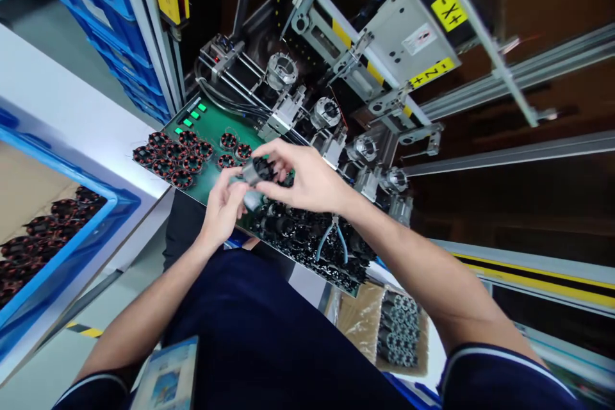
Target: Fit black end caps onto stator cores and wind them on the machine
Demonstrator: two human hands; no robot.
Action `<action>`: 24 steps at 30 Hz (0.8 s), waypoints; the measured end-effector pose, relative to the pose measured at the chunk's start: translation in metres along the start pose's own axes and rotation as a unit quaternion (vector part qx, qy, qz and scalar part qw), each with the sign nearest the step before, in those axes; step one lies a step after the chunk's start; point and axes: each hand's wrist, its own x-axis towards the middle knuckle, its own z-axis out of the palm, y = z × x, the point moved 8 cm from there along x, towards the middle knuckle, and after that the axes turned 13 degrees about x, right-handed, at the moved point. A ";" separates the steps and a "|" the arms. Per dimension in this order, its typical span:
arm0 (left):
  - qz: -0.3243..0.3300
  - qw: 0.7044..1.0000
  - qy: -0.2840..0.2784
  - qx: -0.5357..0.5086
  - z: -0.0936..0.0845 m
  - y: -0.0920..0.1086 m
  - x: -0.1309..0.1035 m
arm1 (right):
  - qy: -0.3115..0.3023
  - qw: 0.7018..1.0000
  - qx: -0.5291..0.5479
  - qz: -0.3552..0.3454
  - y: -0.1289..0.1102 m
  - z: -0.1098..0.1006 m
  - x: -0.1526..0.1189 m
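Observation:
My left hand point(224, 206) and my right hand point(310, 178) meet over the green work surface, both closed around one small part. It looks like a motor stator core point(250, 173): a grey metal ring, with a black plastic piece point(264, 168) at its right end. The left fingertips pinch the grey end, while the right thumb and fingers hold the black end. Some blur hides whether the two pieces are fully joined. Just beyond my hands lie a few copper-wound stators point(227, 161). Below my right hand spreads a pile of black plastic parts point(307, 237).
Blue-handled pliers point(332, 240) lie on the black pile. More wound stators point(177, 157) cluster at the mat's point(204, 179) left end. A winding machine point(327, 112) with several round fixtures stands behind. A box of grey cores point(398, 330) sits lower right; a blue crate point(115, 202) stands left.

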 end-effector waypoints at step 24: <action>0.128 0.857 0.024 0.498 0.008 -0.115 0.022 | 0.099 0.927 -0.350 0.089 0.135 -0.195 0.238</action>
